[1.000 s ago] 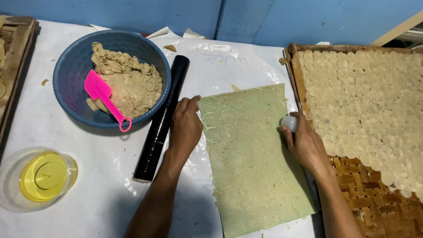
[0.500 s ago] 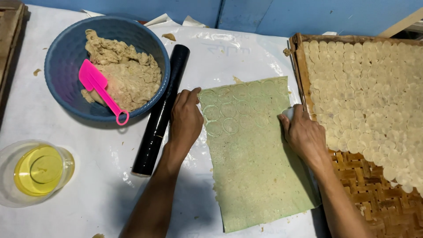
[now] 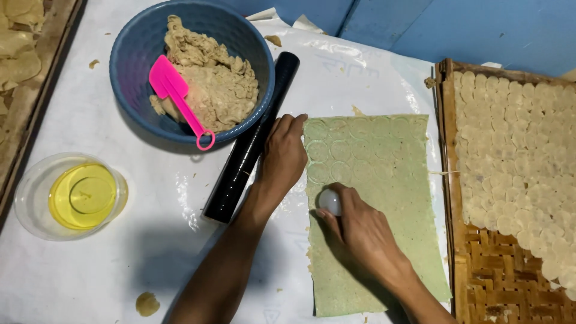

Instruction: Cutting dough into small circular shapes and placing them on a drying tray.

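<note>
The right hand (image 3: pixel 360 231) has its grip closed around a small white round cutter (image 3: pixel 330 201), fingers curled over the top, pressing it down onto the green dough sheet (image 3: pixel 384 204). The sheet lies flat directly under this grip, on the white-covered counter (image 3: pixel 120 264). Rows of round imprints mark the sheet just beyond the cutter, toward the far edge.

The left hand (image 3: pixel 285 156) holds nothing; its grip is flat and open, palm down, fingertips resting on the near-left corner of the same sheet, just above and to the left of the right hand. Touching the outer side of this hand lies a black rolling pin (image 3: pixel 252 141), angled across the counter.

Further left of the pin sits a blue bowl (image 3: pixel 129 90) with tan dough (image 3: pixel 222 90) and a pink spatula (image 3: pixel 177 99) inside. Nearer the person, well left of both hands, stands a clear container (image 3: pixel 33 207) of yellow liquid. Well to the right of the right hand, a woven tray (image 3: pixel 498 282) carries many pale cut rounds (image 3: pixel 516 156) laid in overlapping rows.
</note>
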